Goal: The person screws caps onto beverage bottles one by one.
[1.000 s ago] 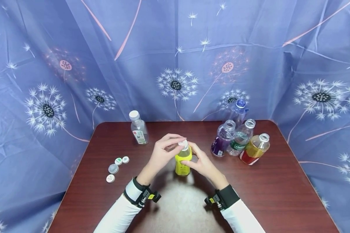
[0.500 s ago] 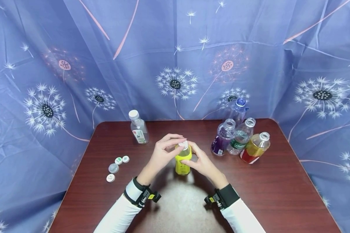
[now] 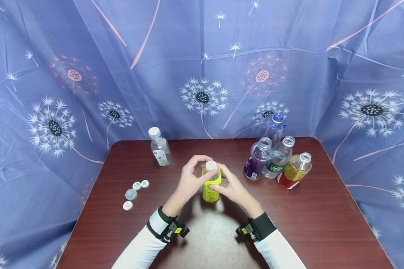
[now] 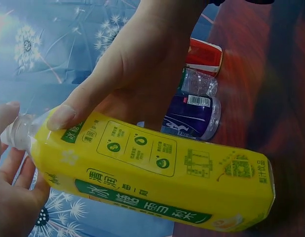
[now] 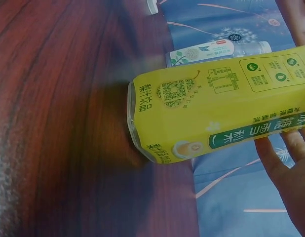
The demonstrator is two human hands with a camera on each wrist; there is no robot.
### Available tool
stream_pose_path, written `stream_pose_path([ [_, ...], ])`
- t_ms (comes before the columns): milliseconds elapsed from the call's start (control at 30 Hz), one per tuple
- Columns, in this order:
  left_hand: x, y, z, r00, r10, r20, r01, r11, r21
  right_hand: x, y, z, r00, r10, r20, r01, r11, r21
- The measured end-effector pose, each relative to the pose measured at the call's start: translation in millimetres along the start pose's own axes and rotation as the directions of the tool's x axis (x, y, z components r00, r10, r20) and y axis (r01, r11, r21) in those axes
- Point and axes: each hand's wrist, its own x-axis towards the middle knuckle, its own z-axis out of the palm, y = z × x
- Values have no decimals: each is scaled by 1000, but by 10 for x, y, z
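A yellow-labelled drink bottle (image 3: pixel 211 192) stands upright on the table between both hands. My right hand (image 3: pixel 233 188) holds it around the upper body, its thumb on the near face; in the left wrist view that thumb lies on the label near the shoulder. At the top, my left hand (image 3: pixel 188 179) has its thumb and curled fingers around the white cap (image 3: pixel 211 165), thumb on the near side and fingers behind. The right wrist view shows the lower part of the drink bottle (image 5: pixel 192 108), while its neck is out of frame.
Several loose caps (image 3: pixel 131 194) lie at the left of the table (image 3: pixel 306 224). A clear bottle with a white cap (image 3: pixel 161 151) stands at the back left. Uncapped purple (image 3: pixel 256 160), green-labelled (image 3: pixel 277 162) and red-yellow (image 3: pixel 293 173) bottles, plus a blue-topped one (image 3: pixel 272 129), stand at right.
My left hand has turned and its wrist has shifted slightly right and toward me. Its fingers have spread around the cap, whose top now shows more. The right hand and bottle stay put.
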Motion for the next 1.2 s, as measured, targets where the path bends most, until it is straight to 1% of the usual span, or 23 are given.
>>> stream_pose_path([
  [133, -4, -8, 3, 1000, 30, -3, -29, 999, 32, 3, 11, 5, 1000, -16, 1, 16, 1000, -8],
  [300, 1, -1, 3, 998, 61, 26, -62, 998, 12, 4, 16, 2, 1000, -10, 0, 10, 1000, -1],
  [400, 10, 8, 8, 998, 55, 24, -55, 998, -18, 7, 18, 3, 1000, -5, -8, 5, 1000, -7],
  [500, 14, 7, 14, 999, 47, 4, -47, 998, -36, 15, 15, 11, 1000, -2, -19, 1, 1000, -27],
  [667, -1, 0, 12, 999, 35, -11, -36, 998, -45, 34, 6, 29, 1000, 10, -25, -11, 998, -56],
  [933, 0, -35, 17, 999, 46, -8, -47, 997, -59, 20, 15, 44, 998, 59, -26, -59, 998, -3],
  [1200, 10, -25, 26, 999, 33, 0, -33, 999, -37, -12, 42, 15, 1000, 23, -20, -23, 1000, 13],
])
